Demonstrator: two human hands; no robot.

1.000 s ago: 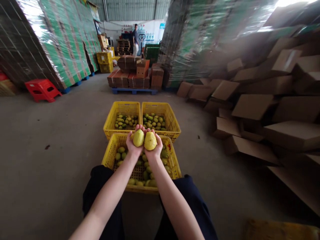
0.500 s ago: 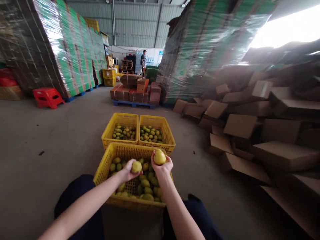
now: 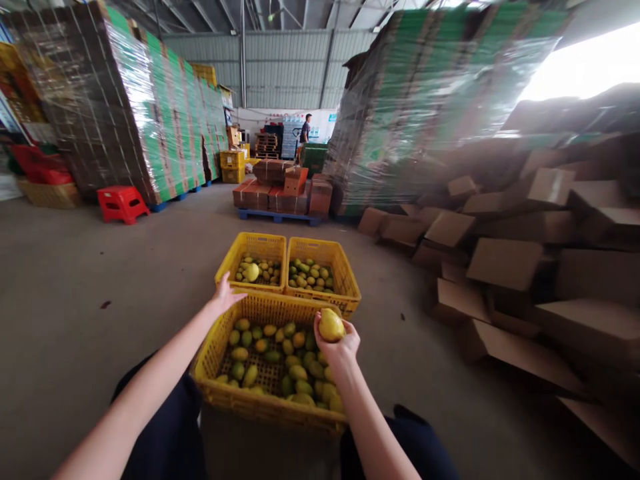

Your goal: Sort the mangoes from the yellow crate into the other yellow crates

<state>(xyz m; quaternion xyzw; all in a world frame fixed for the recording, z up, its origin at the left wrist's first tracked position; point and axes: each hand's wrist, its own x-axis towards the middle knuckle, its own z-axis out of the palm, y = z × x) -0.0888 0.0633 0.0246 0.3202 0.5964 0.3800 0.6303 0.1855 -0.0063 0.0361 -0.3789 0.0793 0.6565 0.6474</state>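
Observation:
A near yellow crate (image 3: 235, 400) between my knees holds several green and yellow mangoes. Behind it stand two more yellow crates side by side, the far left crate (image 3: 227, 257) and the far right crate (image 3: 345, 267), both with mangoes inside. My left hand (image 3: 223, 295) is stretched out over the near crate's far left corner, fingers apart and empty. A yellow mango (image 3: 252, 272) hangs in the air over the far left crate, just beyond that hand. My right hand (image 3: 339, 341) grips another yellow mango (image 3: 331, 325) above the near crate's right rim.
Loose cardboard boxes (image 3: 505, 260) are piled on the right. Tall shrink-wrapped stacks (image 3: 125, 113) rise at left and behind the crates. A red stool (image 3: 121, 202) stands at left, a pallet of brown cartons (image 3: 283, 190) straight ahead, and a person (image 3: 305, 130) far back.
Both hands held mangoes together, then parted. My left hand reached forward and let its mango go toward the far left crate. My right hand keeps its mango.

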